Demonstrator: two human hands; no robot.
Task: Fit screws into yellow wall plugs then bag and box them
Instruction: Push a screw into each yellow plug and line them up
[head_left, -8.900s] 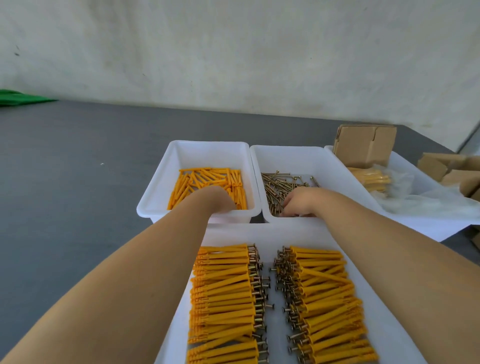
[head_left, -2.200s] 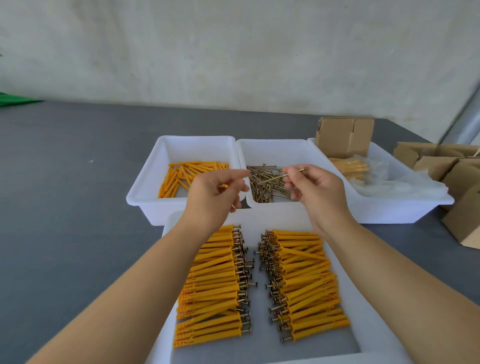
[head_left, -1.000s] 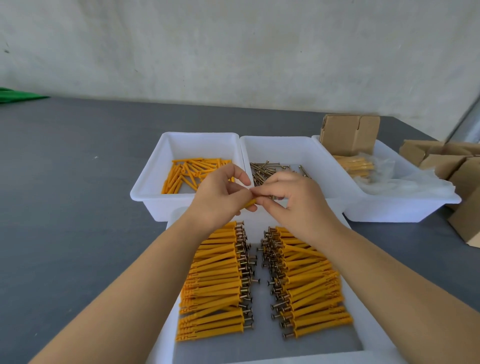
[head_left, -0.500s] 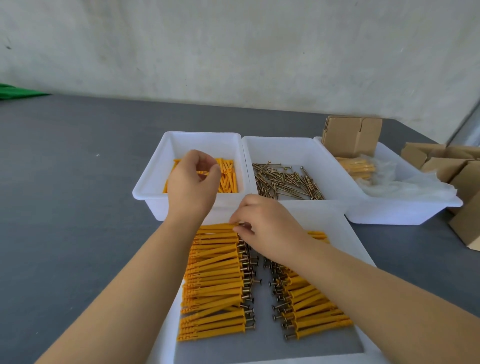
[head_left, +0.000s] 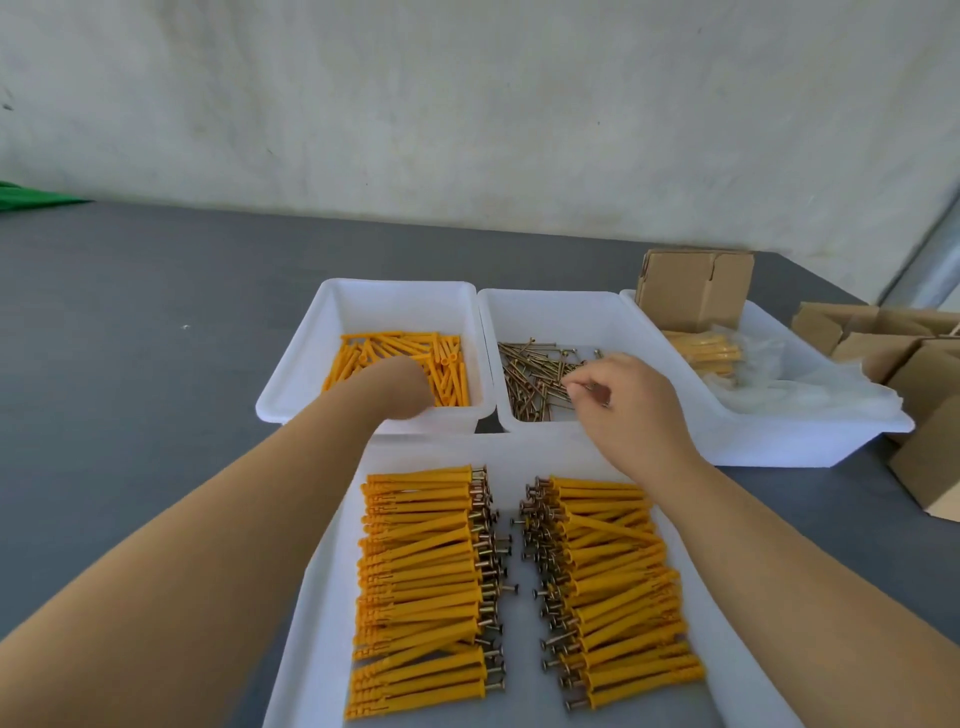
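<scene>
My left hand (head_left: 400, 387) reaches down into the left white bin (head_left: 291, 400) of loose yellow wall plugs (head_left: 447, 364); its fingers are hidden behind the back of the hand. My right hand (head_left: 623, 400) hovers over the middle white bin (head_left: 550, 299) of loose screws (head_left: 530, 374), thumb and forefinger pinched together on a screw at the pile. In front lies a white tray (head_left: 332, 597) holding two rows of plugs with screws fitted, a left row (head_left: 421, 571) and a right row (head_left: 618, 587), screw heads facing the middle.
A third white bin (head_left: 810, 441) on the right holds a small cardboard box (head_left: 691, 291), bagged plugs (head_left: 701, 353) and clear plastic bags. More cardboard boxes (head_left: 924, 364) stand at the table's right edge. A green item (head_left: 31, 197) lies far left on the grey table.
My right hand laid the finished plug on the tray's rows, then moved up to the screw bin. My left hand dropped deeper into the plug bin.
</scene>
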